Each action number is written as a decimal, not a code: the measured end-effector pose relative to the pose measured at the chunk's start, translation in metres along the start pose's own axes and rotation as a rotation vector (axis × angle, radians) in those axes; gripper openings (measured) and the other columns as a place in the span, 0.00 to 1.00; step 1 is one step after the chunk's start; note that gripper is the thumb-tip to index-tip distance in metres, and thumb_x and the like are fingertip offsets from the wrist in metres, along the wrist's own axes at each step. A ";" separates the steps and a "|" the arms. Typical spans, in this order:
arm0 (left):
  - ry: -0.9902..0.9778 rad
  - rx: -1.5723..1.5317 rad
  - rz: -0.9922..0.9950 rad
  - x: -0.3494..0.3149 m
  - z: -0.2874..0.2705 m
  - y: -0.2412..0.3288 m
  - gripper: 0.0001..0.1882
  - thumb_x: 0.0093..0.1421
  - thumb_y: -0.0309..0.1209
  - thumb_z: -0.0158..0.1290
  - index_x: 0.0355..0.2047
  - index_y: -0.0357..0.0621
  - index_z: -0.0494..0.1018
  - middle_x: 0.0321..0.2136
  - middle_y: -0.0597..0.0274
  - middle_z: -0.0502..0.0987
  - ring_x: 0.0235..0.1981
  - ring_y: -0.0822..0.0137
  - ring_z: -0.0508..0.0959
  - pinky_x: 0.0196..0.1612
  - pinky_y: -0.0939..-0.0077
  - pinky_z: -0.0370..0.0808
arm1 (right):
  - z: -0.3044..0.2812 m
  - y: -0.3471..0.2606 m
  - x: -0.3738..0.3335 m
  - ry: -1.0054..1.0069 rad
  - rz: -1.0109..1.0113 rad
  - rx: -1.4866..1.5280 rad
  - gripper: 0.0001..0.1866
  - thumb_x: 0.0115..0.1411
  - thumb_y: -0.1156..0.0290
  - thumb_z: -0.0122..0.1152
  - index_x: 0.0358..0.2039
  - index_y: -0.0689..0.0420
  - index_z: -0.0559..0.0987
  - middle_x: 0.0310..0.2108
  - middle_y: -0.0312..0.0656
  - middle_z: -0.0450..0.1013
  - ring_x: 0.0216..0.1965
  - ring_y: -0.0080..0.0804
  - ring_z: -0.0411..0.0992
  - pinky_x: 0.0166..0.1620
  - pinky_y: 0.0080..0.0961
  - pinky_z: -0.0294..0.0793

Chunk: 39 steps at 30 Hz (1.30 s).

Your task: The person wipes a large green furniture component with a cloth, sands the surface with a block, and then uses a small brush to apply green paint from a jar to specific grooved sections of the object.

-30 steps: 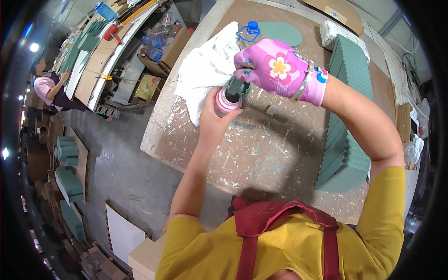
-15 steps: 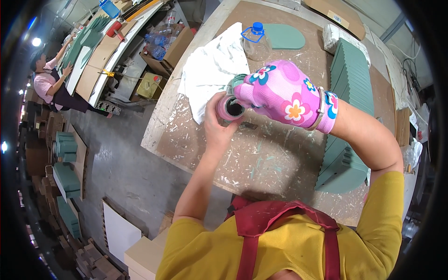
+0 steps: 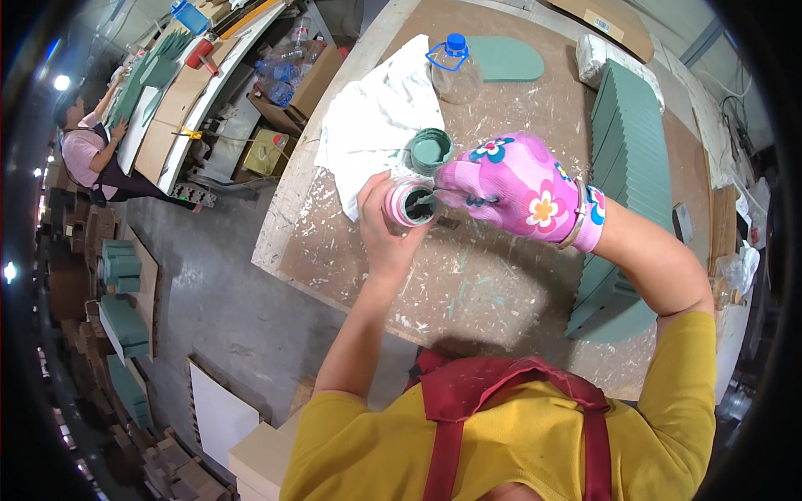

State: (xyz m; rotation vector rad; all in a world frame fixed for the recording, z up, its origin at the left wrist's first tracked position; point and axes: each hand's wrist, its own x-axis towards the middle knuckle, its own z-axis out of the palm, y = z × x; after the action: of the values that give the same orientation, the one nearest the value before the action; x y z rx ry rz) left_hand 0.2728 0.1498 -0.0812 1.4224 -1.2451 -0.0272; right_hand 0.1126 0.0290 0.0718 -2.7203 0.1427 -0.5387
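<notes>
My bare left hand (image 3: 387, 242) is wrapped around a small pink-and-white jar (image 3: 391, 203), its mouth tilted up and dark inside. A glove in pink with a flower pattern covers my right hand (image 3: 510, 188), whose fingers pinch a small flat stick (image 3: 425, 200). The paint-smeared tip of the stick reaches into the jar's mouth; the gloved fingers hide its other end. Just beyond the jar stands an open round tub (image 3: 432, 149) with green paint in it, beside a crumpled white cloth (image 3: 376, 108).
A clear bottle with a blue cap (image 3: 455, 46) stands near a green rounded board (image 3: 510, 60). Ridged green pieces (image 3: 631, 159) line the right side of the paint-flecked worktable (image 3: 484, 317). At the far left, another person (image 3: 88, 159) works at a bench.
My right hand has come back from over the green tub, uncovering it, and lowered to the jar. The stick's tip now shows in the jar's mouth. My left hand still holds the jar.
</notes>
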 end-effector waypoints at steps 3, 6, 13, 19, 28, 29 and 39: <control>-0.026 0.058 0.000 -0.006 -0.004 -0.003 0.41 0.35 0.24 0.70 0.51 0.45 0.62 0.51 0.52 0.64 0.52 0.53 0.68 0.53 0.64 0.67 | 0.011 0.005 -0.005 0.081 0.084 0.145 0.09 0.53 0.65 0.62 0.33 0.53 0.74 0.22 0.47 0.72 0.27 0.49 0.73 0.28 0.40 0.70; -0.019 0.057 0.011 -0.007 -0.005 -0.004 0.42 0.35 0.24 0.71 0.51 0.45 0.62 0.51 0.53 0.64 0.52 0.53 0.67 0.53 0.64 0.67 | 0.014 0.007 -0.007 0.081 0.191 0.144 0.09 0.56 0.62 0.59 0.32 0.53 0.75 0.22 0.47 0.72 0.26 0.50 0.73 0.28 0.41 0.70; -0.009 0.088 0.071 -0.008 -0.003 -0.006 0.42 0.34 0.24 0.71 0.51 0.46 0.62 0.50 0.53 0.64 0.51 0.52 0.67 0.52 0.63 0.67 | 0.017 0.009 -0.014 0.072 0.167 0.130 0.11 0.58 0.58 0.57 0.34 0.53 0.76 0.22 0.48 0.72 0.26 0.50 0.73 0.28 0.41 0.70; -0.034 0.029 0.102 -0.012 -0.005 -0.007 0.41 0.35 0.24 0.71 0.51 0.43 0.64 0.49 0.52 0.68 0.50 0.52 0.70 0.52 0.62 0.68 | 0.017 0.011 -0.017 0.096 0.147 0.191 0.12 0.59 0.58 0.56 0.35 0.52 0.76 0.23 0.47 0.72 0.26 0.50 0.73 0.29 0.41 0.71; -0.107 -0.207 -0.046 -0.022 -0.006 -0.006 0.36 0.39 0.24 0.68 0.50 0.40 0.67 0.47 0.53 0.72 0.49 0.55 0.72 0.52 0.64 0.68 | 0.011 0.007 -0.018 0.039 0.092 0.097 0.10 0.58 0.63 0.58 0.35 0.55 0.77 0.27 0.44 0.74 0.30 0.46 0.73 0.32 0.36 0.72; -0.120 -0.196 -0.038 -0.023 -0.006 -0.006 0.35 0.40 0.24 0.67 0.50 0.40 0.67 0.47 0.53 0.72 0.48 0.55 0.73 0.52 0.64 0.68 | 0.010 0.007 -0.017 0.022 0.090 0.088 0.10 0.58 0.63 0.58 0.35 0.55 0.77 0.27 0.44 0.74 0.30 0.46 0.73 0.32 0.36 0.72; -0.231 -0.043 0.038 -0.019 -0.012 0.000 0.34 0.43 0.20 0.62 0.53 0.39 0.63 0.49 0.53 0.68 0.50 0.60 0.71 0.53 0.67 0.68 | 0.011 0.012 -0.021 0.033 0.163 0.217 0.11 0.59 0.63 0.57 0.34 0.58 0.78 0.26 0.46 0.73 0.28 0.45 0.73 0.31 0.35 0.72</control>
State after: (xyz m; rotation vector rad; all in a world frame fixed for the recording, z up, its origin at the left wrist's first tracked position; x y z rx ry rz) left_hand 0.2722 0.1707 -0.0885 1.3866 -1.4517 -0.1952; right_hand 0.0970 0.0253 0.0501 -2.4640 0.2943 -0.5199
